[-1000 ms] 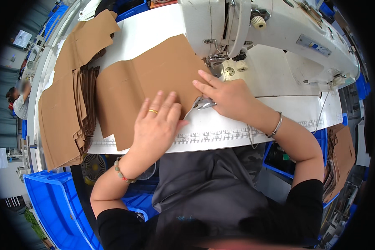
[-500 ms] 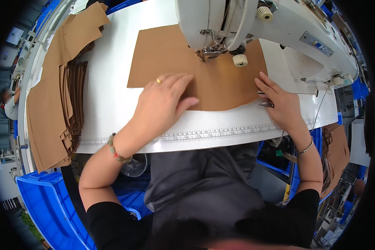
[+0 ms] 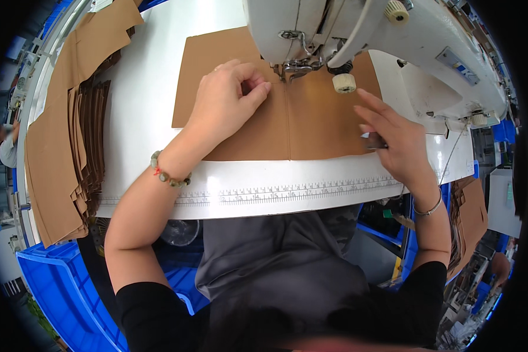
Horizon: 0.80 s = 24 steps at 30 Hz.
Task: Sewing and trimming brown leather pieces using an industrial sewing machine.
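A brown fabric panel lies flat under the presser foot of a white sewing machine, a seam line running down its middle toward me. Left of the foot, my left hand is above the panel, thumb and forefinger pinched together; what they hold, if anything, is too small to see. My right hand hovers by the panel's right edge with its forefinger stretched out. Small dark metal thread snips are tucked in its curled fingers, partly hidden by them.
Stacked brown panels lie along the table's left side. A printed ruler follows the white table's front edge. Blue crates stand below at left, and more brown pieces hang at right.
My left hand has lifted from resting flat on the panel into a pinch nearer the presser foot. The right hand has come off the panel's edge. The whole view has shifted slightly.
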Each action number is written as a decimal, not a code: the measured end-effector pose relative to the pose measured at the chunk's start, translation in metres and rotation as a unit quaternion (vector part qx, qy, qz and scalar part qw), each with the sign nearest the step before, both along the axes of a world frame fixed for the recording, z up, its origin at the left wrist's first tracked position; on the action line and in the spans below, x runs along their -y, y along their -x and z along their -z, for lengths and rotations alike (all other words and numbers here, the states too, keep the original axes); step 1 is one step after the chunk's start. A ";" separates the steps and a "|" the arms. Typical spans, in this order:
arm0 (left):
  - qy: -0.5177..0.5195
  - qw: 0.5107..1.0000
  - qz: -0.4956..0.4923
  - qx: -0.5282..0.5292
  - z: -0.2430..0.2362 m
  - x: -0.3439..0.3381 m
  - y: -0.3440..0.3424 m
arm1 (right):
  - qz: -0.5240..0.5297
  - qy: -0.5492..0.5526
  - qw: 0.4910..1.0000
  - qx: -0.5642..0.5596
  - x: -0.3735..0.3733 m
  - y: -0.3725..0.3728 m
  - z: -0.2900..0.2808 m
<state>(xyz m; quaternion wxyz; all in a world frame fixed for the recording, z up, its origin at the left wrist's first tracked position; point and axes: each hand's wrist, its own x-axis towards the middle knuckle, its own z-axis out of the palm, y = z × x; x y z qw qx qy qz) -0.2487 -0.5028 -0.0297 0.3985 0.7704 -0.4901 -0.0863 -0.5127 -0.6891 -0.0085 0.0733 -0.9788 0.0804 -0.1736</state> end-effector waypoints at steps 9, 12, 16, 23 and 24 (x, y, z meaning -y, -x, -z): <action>-0.005 0.950 0.041 0.309 -0.007 -0.024 0.019 | -0.078 0.044 0.991 -0.097 -0.039 -0.042 0.005; -0.064 0.945 0.118 0.298 0.003 -0.027 0.030 | -0.069 0.035 0.988 -0.132 -0.038 -0.044 0.006; -0.075 0.940 0.110 0.314 0.001 -0.029 0.034 | -0.083 0.042 0.992 -0.080 -0.029 -0.043 0.015; -0.078 0.951 0.121 0.273 -0.001 -0.029 0.033 | -0.069 0.060 0.990 -0.105 -0.025 -0.042 0.011; -0.077 0.953 0.121 0.268 -0.001 -0.031 0.032 | -0.075 0.086 0.990 -0.079 -0.022 -0.039 0.006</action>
